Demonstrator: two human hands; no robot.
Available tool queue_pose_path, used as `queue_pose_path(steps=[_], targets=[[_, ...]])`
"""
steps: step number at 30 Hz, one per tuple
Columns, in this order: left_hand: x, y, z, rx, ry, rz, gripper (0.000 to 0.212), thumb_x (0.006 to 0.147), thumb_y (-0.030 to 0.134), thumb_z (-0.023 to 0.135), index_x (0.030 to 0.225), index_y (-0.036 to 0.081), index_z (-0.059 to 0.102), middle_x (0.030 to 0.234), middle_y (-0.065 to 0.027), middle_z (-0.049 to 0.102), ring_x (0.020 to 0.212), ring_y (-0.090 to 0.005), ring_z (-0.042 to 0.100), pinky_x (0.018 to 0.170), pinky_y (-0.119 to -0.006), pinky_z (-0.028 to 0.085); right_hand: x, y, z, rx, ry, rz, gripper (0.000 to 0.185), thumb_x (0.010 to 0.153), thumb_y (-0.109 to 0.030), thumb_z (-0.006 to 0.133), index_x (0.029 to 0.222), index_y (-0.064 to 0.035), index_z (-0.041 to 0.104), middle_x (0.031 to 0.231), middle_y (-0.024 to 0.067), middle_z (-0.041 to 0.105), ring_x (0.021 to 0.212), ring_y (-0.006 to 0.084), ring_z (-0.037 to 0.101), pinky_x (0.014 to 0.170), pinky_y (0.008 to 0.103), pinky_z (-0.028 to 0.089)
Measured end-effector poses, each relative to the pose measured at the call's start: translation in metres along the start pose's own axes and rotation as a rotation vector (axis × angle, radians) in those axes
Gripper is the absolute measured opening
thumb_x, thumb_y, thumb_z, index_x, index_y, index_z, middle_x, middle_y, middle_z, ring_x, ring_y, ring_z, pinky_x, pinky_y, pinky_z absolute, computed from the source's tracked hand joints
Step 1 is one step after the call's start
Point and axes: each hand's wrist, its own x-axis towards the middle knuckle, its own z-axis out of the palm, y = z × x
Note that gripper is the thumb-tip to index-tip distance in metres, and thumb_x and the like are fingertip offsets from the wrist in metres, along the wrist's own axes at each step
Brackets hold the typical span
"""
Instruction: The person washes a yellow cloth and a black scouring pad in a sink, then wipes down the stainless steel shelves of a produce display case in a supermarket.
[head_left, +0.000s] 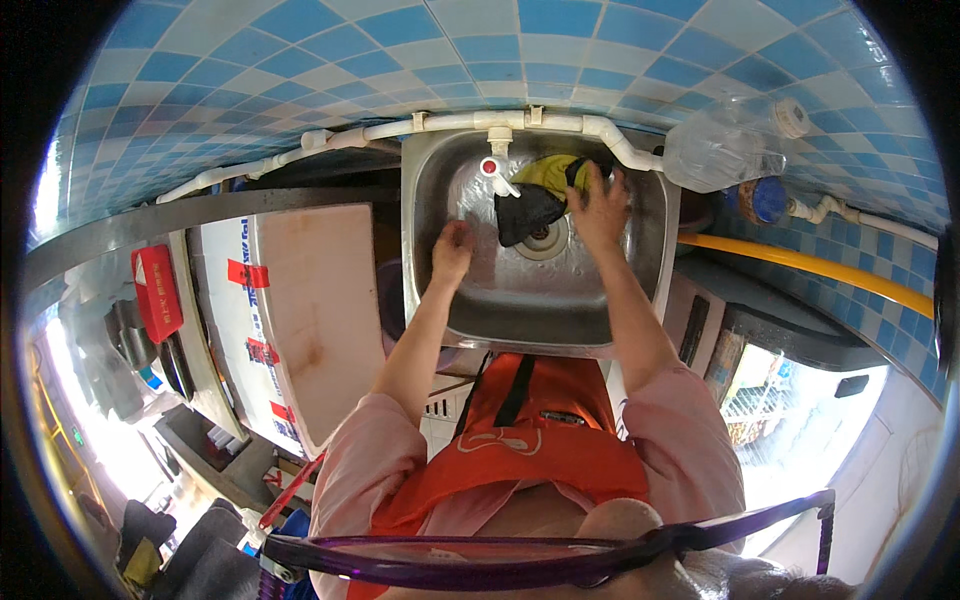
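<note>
In a stainless steel sink (525, 300) lies a bunched yellow and black cloth item (544, 180), possibly a glove. Its dark end (529, 216) partly covers the round drain (553, 244). My right hand (600, 206) is at the cloth's right side, fingers spread and touching it; whether they grip it is unclear. My left hand (452, 251) hovers over the sink's left side, apart from the cloth, with loosely curled fingers and nothing visible in them. A white tap (491, 169) with a red dot on top juts out above the cloth. No running water is discernible.
White pipes (450, 120) run along the blue tiled wall. A clear plastic jug (720, 146) stands right of the sink, above a yellow hose or pipe (817, 266). To the left is a white foam box (319, 322). An orange apron (525, 450) hangs before the sink.
</note>
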Motion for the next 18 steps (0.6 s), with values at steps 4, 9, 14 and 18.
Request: queue_pose_path(steps=[4, 9, 14, 18], targets=[[-0.01, 0.048, 0.025, -0.659, -0.228, -0.604, 0.045, 0.086, 0.045, 0.05, 0.113, 0.01, 0.05, 0.097, -0.0078, 0.058, 0.084, -0.0252, 0.059, 0.073, -0.045, 0.049, -0.009, -0.038, 0.057, 0.287, -0.065, -0.048, 0.027, 0.071, -0.021, 0.066, 0.095, -0.0099, 0.057, 0.101, 0.0153, 0.049, 0.092, 0.0367, 0.052, 0.073, 0.0459, 0.045], [0.005, 0.012, 0.049, -1.2, -0.387, -0.32, 0.036, 0.09, 0.04, 0.041, 0.109, 0.011, 0.052, 0.102, -0.0067, 0.057, 0.089, -0.0195, 0.055, 0.076, -0.034, 0.047, -0.086, -0.106, 0.013, 0.47, -0.13, -0.345, 0.021, 0.066, -0.019, 0.064, 0.082, -0.0071, 0.057, 0.087, 0.0151, 0.055, 0.08, 0.0362, 0.057, 0.065, 0.0447, 0.046], [-0.006, 0.062, 0.072, -1.043, 0.024, -0.581, 0.025, 0.093, 0.024, 0.036, 0.104, 0.008, 0.05, 0.101, -0.0065, 0.056, 0.091, -0.0197, 0.056, 0.077, -0.033, 0.047, -0.024, -0.077, 0.04, 0.355, -0.005, -0.076, 0.017, 0.068, -0.019, 0.06, 0.062, -0.0043, 0.053, 0.068, 0.0137, 0.056, 0.059, 0.034, 0.055, 0.053, 0.042, 0.045], [0.038, -0.027, 0.065, -1.649, -0.682, -0.045, 0.023, 0.093, 0.027, 0.045, 0.103, 0.007, 0.05, 0.1, -0.0052, 0.056, 0.089, -0.0177, 0.055, 0.074, -0.033, 0.048, -0.075, -0.114, -0.002, 0.663, -0.018, -0.382, 0.013, 0.071, -0.012, 0.06, 0.063, -0.005, 0.052, 0.063, 0.0132, 0.051, 0.058, 0.0334, 0.052, 0.054, 0.0414, 0.042]])
